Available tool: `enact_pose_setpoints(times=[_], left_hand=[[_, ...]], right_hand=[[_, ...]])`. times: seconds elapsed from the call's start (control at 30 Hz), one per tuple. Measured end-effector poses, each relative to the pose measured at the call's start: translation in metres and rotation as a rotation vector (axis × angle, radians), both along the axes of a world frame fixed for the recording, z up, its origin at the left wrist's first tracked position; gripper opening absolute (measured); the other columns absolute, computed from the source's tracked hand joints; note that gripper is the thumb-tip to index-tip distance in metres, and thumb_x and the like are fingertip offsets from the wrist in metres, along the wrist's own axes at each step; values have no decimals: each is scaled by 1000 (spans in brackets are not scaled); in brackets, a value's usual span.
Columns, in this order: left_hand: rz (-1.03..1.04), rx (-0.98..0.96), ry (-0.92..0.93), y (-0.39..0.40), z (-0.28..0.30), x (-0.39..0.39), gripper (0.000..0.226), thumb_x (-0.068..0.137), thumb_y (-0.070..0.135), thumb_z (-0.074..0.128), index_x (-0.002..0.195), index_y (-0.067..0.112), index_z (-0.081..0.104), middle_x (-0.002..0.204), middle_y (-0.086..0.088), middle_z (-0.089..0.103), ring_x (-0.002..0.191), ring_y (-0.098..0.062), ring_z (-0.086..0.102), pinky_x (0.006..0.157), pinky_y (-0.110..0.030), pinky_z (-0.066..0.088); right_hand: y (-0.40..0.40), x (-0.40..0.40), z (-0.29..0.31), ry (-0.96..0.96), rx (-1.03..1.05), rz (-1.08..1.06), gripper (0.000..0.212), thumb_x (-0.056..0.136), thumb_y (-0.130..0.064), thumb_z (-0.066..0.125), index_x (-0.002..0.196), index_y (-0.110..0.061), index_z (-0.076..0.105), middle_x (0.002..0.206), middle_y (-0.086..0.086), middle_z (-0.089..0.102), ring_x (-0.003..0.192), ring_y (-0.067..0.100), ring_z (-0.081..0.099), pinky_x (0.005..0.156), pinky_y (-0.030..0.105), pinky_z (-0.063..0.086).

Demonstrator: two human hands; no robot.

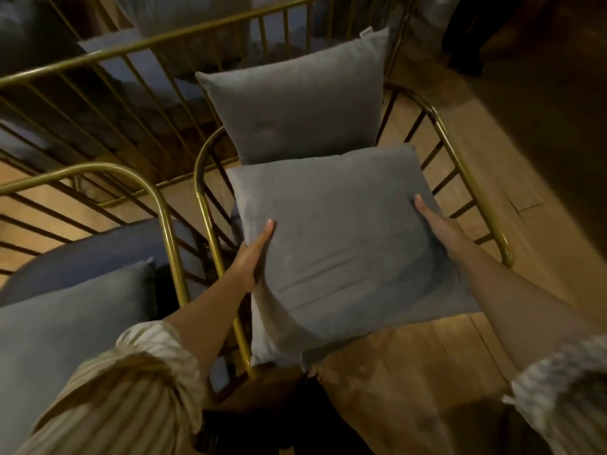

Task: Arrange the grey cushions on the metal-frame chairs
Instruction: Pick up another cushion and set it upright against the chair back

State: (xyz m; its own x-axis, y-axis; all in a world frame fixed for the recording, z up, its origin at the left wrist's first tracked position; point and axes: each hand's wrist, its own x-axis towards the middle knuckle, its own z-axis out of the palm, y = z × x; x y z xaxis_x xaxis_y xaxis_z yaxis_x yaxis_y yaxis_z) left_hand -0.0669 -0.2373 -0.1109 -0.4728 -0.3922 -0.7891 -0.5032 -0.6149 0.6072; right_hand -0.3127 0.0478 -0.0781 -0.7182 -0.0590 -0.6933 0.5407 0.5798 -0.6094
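I hold a square grey cushion (341, 251) flat over the seat of a gold metal-frame chair (460, 165). My left hand (254, 254) grips its left edge and my right hand (437, 224) presses on its right edge. A second grey cushion (295, 100) leans upright against the chair's barred back, just behind the held one. The seat itself is hidden under the held cushion.
To the left stands another gold-frame chair (157, 198) with a round dark seat and a grey cushion (65, 323) on it. More barred chair backs (98, 57) and cushions lie behind. Wooden floor (410, 372) shows to the right and below.
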Motion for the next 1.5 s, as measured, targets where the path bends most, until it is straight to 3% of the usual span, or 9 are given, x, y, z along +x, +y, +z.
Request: enact_pose_setpoints(times=[0.2,0.43,0.6,0.77,0.97,1.1,1.27,1.4,1.5], left_hand=[[91,-63,61,-29,46,30,125,44,87,72,149,27,40,139,-2,56,128,-29,52,116,-55,31],[271,-223,113,-89,108,110,109,54,85,69,143,25,46,129,-1,61,115,-26,58,107,-49,43],[374,-337,87,-146,142,194,130,36,89,69,147,25,44,136,-3,60,118,-27,58,101,-44,45],[452,-481,-6,-205,163,278,95,78,69,65,148,10,38,144,-8,50,133,-31,47,106,-40,36],[518,-526,-43,-293,173,364,115,66,76,69,154,17,25,156,-7,36,143,-32,36,119,-51,27],[554,-557,43,-352,175,398,115,62,71,74,153,18,26,154,-5,40,143,-30,37,119,-49,28],[540,-525,136,-435,144,427,148,29,82,80,154,28,23,151,0,42,140,-27,37,119,-53,28],[562,-506,165,-484,117,426,141,37,80,81,154,24,26,152,-1,41,142,-30,36,120,-55,24],[575,-459,159,-505,97,418,116,64,65,77,155,20,21,157,-4,33,146,-31,28,122,-55,19]], right_hand=[[-27,13,27,38,-123,-14,137,32,-99,62,140,-15,54,136,3,61,123,27,57,112,45,40],[-134,53,66,65,-373,104,125,36,-91,72,139,-24,55,133,-5,64,123,20,59,111,41,42],[-219,131,105,53,-486,310,120,25,-78,80,121,-8,67,101,-1,75,86,10,71,70,22,55],[-300,206,119,4,-566,435,134,24,-73,84,138,-9,56,129,5,65,115,24,63,97,35,50],[-403,282,115,-3,-670,490,128,31,-61,95,142,-17,47,136,2,61,119,25,61,105,44,49],[-466,325,120,34,-672,492,118,37,-49,94,140,-14,47,133,2,61,117,22,61,95,37,53],[-539,347,93,68,-630,512,85,73,-17,85,144,-15,37,140,6,53,113,18,56,91,36,52],[-586,350,64,80,-611,486,91,79,3,76,151,-18,23,151,9,42,124,20,47,103,49,47],[-609,351,38,41,-569,473,96,80,-4,78,152,-25,18,157,5,35,139,27,40,103,62,44]])
